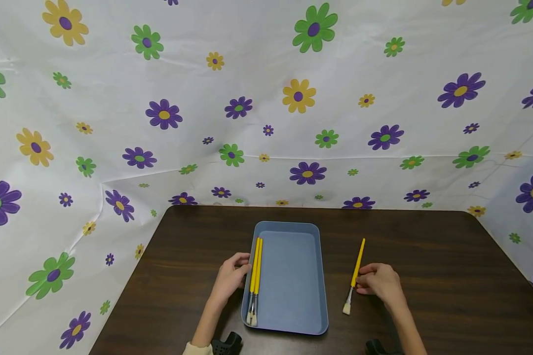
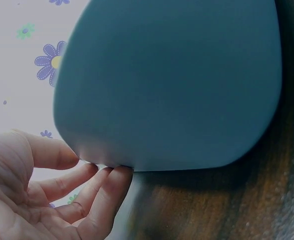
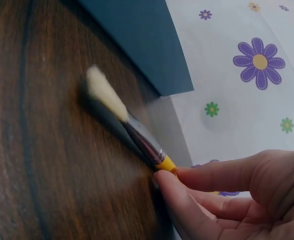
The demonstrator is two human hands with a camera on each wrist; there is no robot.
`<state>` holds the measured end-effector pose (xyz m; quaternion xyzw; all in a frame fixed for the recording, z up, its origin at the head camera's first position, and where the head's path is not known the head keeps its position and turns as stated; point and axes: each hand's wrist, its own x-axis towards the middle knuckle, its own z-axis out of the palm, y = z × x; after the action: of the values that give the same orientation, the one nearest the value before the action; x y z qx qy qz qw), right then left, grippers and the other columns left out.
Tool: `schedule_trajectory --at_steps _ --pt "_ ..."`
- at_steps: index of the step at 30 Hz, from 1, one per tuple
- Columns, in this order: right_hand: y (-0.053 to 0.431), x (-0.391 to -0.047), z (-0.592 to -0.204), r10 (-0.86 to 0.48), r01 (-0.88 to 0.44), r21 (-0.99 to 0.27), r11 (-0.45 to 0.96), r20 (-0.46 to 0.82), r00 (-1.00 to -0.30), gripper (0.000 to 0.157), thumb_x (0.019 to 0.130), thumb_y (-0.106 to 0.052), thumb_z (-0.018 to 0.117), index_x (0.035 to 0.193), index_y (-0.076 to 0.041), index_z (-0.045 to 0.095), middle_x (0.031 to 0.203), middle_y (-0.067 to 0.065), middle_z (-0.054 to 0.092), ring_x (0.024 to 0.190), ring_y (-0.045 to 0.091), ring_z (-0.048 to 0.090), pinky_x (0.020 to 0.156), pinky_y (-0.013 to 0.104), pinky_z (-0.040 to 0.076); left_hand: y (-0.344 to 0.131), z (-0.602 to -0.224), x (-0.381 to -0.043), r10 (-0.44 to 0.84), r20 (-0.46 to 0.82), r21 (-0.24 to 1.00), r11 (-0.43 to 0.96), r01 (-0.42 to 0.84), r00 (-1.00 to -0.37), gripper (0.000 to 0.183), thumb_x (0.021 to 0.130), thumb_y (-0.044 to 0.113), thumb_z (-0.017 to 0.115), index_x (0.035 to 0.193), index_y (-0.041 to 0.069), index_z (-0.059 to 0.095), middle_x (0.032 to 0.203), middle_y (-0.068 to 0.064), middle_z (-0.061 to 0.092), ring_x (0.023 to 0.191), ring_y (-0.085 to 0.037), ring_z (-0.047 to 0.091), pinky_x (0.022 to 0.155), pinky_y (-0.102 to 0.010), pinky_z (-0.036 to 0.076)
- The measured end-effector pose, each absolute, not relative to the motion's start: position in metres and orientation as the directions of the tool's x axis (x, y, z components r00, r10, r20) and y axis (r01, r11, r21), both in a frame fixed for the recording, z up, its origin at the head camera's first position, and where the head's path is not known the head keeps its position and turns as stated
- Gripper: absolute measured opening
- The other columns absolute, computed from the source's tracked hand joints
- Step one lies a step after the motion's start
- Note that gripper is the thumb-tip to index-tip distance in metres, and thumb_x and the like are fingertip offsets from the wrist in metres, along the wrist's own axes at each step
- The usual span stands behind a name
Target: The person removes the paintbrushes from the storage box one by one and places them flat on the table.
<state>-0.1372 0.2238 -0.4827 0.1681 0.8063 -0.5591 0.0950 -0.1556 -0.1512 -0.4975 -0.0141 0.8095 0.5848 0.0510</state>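
A blue-grey rectangular tray (image 1: pixel 291 276) lies on the dark wooden table. My left hand (image 1: pixel 231 276) holds the tray's left rim; in the left wrist view its thumb and fingertips (image 2: pixel 118 175) meet along the edge. Inside the tray, two yellow-handled paintbrushes (image 1: pixel 256 266) lie side by side against the left wall, pale bristles toward me. To the right of the tray, my right hand (image 1: pixel 381 283) pinches a third yellow paintbrush (image 1: pixel 359 261) near its metal ferrule (image 3: pixel 144 137). Its pale bristles (image 3: pixel 104 92) point toward me, and its handle points away.
The brown wooden tabletop (image 1: pixel 448 276) extends on both sides of the tray. Behind it and at the sides hangs a white sheet (image 1: pixel 257 74) with coloured flowers. Black wrist-worn devices (image 1: pixel 227 343) show at the bottom edge.
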Motion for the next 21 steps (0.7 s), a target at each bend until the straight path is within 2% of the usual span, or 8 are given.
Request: schedule_trajectory --at_steps 5,21 --pt "0.2239 -0.1374 -0.4837 0.164 0.363 -0.872 0.328 -0.326 -0.931 0.021 0.090 0.011 0.066 0.109 0.021 0.062 0.082 0.015 0.071 0.065 0.018 0.070 0.060 0.032 0.062 -0.1510 -0.4966 -0.1548 0.038 -0.102 0.945 0.314 -0.085 -0.994 0.036 0.097 0.010 0.064 0.130 -0.005 0.065 0.112 -0.017 0.066 0.092 -0.026 0.065 0.062 -0.038 0.061" --pt "0.2282 -0.1376 -0.4837 0.163 0.365 -0.878 0.308 -0.329 -0.930 0.025 0.091 0.009 0.067 0.111 0.022 0.061 0.082 0.014 0.070 0.066 0.017 0.070 0.061 0.032 0.062 -0.1509 -0.4958 -0.1544 0.046 -0.100 0.946 0.314 -0.081 -0.994 0.036 0.097 0.011 0.065 0.130 -0.005 0.064 0.112 -0.016 0.066 0.092 -0.025 0.065 0.062 -0.038 0.060"
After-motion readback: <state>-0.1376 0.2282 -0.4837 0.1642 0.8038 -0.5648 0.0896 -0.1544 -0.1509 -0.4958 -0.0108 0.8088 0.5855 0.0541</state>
